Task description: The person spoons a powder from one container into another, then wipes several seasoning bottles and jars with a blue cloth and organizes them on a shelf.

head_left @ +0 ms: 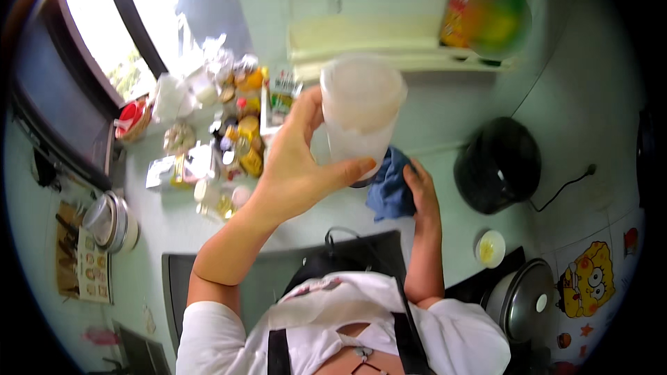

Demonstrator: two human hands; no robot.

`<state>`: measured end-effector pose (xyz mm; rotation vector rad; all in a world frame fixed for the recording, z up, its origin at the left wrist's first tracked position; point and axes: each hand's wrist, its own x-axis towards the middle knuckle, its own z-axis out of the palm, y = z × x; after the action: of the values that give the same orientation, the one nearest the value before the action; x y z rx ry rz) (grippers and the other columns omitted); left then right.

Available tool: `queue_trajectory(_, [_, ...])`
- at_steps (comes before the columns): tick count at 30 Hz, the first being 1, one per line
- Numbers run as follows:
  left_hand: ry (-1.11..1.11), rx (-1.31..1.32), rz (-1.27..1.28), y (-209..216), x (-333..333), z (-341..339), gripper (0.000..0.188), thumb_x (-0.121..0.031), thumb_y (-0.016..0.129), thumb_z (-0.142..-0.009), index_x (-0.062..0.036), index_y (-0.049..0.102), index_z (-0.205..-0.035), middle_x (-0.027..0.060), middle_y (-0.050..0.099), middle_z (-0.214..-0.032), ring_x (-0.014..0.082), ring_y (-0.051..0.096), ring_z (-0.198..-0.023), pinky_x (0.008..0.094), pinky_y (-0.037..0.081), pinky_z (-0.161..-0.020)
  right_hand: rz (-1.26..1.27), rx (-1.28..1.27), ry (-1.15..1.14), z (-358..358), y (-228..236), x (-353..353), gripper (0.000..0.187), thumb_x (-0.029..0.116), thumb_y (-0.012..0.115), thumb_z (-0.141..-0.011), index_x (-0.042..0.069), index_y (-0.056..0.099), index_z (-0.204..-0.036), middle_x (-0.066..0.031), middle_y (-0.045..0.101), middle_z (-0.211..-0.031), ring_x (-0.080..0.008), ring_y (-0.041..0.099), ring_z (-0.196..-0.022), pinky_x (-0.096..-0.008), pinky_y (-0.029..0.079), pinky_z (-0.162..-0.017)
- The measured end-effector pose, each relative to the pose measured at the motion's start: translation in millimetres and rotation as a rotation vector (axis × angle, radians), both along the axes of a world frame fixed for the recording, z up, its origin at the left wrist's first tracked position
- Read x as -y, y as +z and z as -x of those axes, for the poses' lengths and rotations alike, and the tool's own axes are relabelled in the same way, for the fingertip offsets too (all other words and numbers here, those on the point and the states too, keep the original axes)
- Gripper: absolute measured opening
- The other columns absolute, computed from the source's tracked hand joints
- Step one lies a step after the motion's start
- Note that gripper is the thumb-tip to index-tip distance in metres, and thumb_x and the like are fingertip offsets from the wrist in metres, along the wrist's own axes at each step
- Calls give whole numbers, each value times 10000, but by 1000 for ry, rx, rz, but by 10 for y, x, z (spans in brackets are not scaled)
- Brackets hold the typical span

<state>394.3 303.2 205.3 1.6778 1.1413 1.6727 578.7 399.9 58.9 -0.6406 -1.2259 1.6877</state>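
Observation:
My left hand (295,163) is raised in front of me and grips a translucent plastic jug (360,107), fingers on its left side and thumb across its base. The jug is held above the counter and looks cloudy inside. Just under it, my right hand (422,191) presses on a crumpled blue cloth (389,187) that lies on the white counter (174,215). Part of the cloth is hidden behind the jug and my thumb.
A black rice cooker (498,164) with a cord stands right of the cloth. Several jars, packets and bottles (229,139) crowd the counter's left. A small white bowl (490,248), a lidded steel pot (521,298) and a wall shelf (389,55) with bottles are nearby.

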Motion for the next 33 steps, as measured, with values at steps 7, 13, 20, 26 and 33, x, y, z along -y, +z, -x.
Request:
queue_trajectory(7, [111, 25, 513, -1917, 479, 670, 673, -60, 711, -583, -29, 381, -1169, 112, 494, -1113, 214, 450, -1102, 319, 298, -973, 22, 216, 118, 535, -500, 204, 291, 202, 608, -820, 15, 546, -1034, -21, 585, -901, -93, 532, -806, -240, 430, -758])
queue_trajectory(13, [170, 45, 503, -2877, 497, 719, 581, 10, 648, -604, -26, 396, -1126, 114, 486, -1122, 228, 454, -1095, 324, 308, -966, -179, 528, 60, 943, -914, 261, 330, 229, 666, -752, 15, 586, -990, -78, 615, -904, -143, 558, -834, -271, 440, -755])
queue_trajectory(20, [253, 208, 491, -3509, 372, 749, 492, 64, 560, -622, -35, 405, -1078, 125, 482, -1049, 226, 466, -1065, 318, 350, -929, -445, 635, -109, 1441, -1368, 427, 342, 239, 681, -703, 47, 592, -972, -128, 619, -901, -227, 596, -835, -310, 456, -742])
queue_trajectory(26, [322, 164, 261, -3814, 170, 752, 570, 25, 600, -612, -20, 390, -1141, 156, 460, -1080, 287, 453, -1048, 348, 360, -905, -358, 600, -74, 1550, -1345, 459, 344, 274, 666, -726, 52, 587, -977, -114, 628, -866, -212, 601, -809, -304, 458, -726])
queue_trajectory(33, [293, -72, 357, -3540, 205, 860, 632, -10, 654, -627, -49, 380, -1194, 115, 431, -1126, 237, 432, -1095, 344, 361, -931, -470, 669, 0, 1394, -1244, 347, 386, 332, 650, -744, 77, 587, -1027, -147, 593, -1001, -243, 575, -930, -327, 446, -793])
